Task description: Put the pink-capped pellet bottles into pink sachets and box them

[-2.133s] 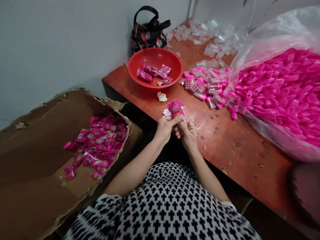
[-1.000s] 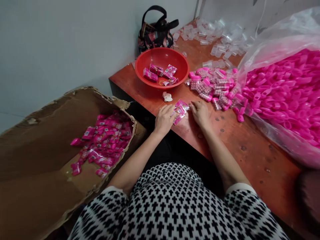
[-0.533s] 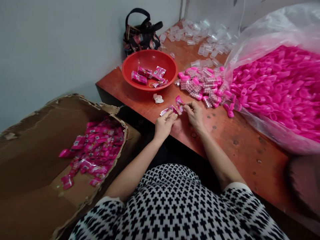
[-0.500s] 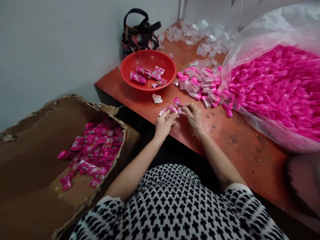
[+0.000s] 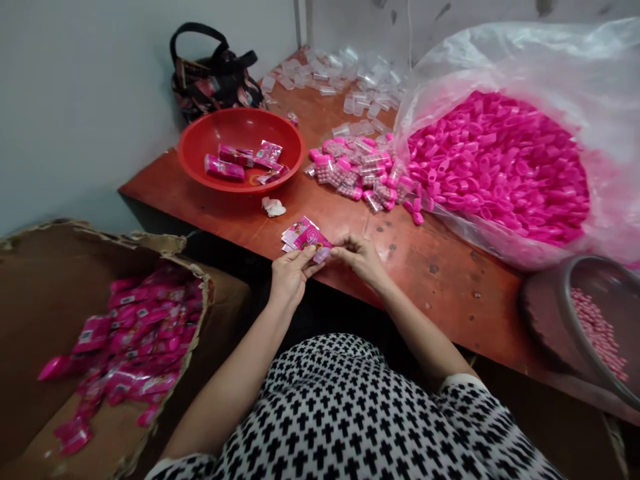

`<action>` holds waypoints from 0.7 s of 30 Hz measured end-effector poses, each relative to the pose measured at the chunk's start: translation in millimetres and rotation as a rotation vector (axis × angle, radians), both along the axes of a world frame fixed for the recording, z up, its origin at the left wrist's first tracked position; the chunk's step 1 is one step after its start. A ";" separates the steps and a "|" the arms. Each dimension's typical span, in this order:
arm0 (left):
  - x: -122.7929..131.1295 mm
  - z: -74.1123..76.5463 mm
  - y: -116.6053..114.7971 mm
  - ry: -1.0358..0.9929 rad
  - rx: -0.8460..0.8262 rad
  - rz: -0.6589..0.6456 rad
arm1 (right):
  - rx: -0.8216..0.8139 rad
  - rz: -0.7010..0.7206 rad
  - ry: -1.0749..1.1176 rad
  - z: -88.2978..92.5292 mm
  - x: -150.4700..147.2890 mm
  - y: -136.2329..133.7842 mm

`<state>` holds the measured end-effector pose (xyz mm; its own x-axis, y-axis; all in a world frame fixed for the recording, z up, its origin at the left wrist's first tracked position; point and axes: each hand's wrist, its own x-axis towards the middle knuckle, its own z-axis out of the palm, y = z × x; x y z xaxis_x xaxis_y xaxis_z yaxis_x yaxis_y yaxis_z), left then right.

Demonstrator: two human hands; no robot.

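While seated at a red table (image 5: 450, 280), a person pinches pink sachets (image 5: 306, 237) between left hand (image 5: 291, 273) and right hand (image 5: 359, 257). Both hands grip them, just above the table's edge.

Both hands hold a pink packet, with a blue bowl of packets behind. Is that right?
Only the colour is wrong: the head view shows a red bowl. The left hand and right hand do hold the pink packet.

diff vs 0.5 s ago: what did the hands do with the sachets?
Left hand and right hand brought their separate pink sachets together into one stack, pinched between both. Red bowl, filled tubes, bag of caps and cardboard box stayed put.
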<state>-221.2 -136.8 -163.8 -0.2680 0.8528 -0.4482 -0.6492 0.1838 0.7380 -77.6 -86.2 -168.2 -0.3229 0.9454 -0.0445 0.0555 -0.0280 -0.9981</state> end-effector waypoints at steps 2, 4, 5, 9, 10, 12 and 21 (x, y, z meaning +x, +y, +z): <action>-4.2 1.3 -5.1 -0.009 -0.031 0.018 | 0.044 -0.041 -0.058 0.6 1.0 10.5; -10.3 2.2 -11.3 -0.031 -0.053 0.047 | 0.143 -0.055 -0.154 2.9 -6.6 27.2; -13.9 2.2 -14.4 -0.041 -0.060 0.068 | 0.201 -0.037 -0.218 5.1 -13.4 36.3; -28.5 0.1 -24.0 -0.055 -0.067 0.173 | 0.380 0.074 -0.446 18.7 -42.4 62.1; -31.5 -0.9 -25.2 -0.056 -0.060 0.194 | 0.396 0.088 -0.476 21.3 -46.2 64.7; -36.0 -3.3 -26.1 -0.068 -0.042 0.215 | 0.402 0.096 -0.514 23.4 -47.3 66.3; -39.4 -8.4 -15.2 -0.093 -0.016 0.213 | 0.382 0.027 -0.638 14.9 -16.5 65.2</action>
